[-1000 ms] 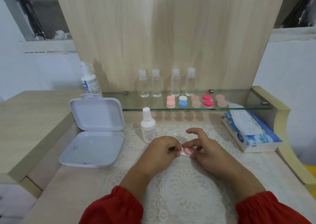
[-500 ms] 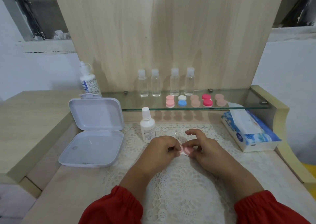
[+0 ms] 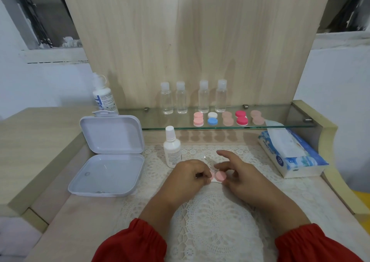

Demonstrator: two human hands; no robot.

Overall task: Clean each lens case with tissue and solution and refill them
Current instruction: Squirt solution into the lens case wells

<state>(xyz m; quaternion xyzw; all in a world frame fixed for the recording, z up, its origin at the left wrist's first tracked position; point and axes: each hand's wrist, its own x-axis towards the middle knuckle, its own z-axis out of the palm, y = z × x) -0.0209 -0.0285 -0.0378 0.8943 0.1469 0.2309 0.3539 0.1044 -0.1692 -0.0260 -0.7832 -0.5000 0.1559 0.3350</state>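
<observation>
Pink lens case (image 3: 218,176) lies on the lace mat (image 3: 216,221), just in front of the small white bottle (image 3: 172,148). The left hand (image 3: 188,176) pinches the case's left end to hold it down. The right hand (image 3: 238,173) has spread fingers around the right cap. Hold the case flat, then twist that cap gently so nothing spills.
</observation>
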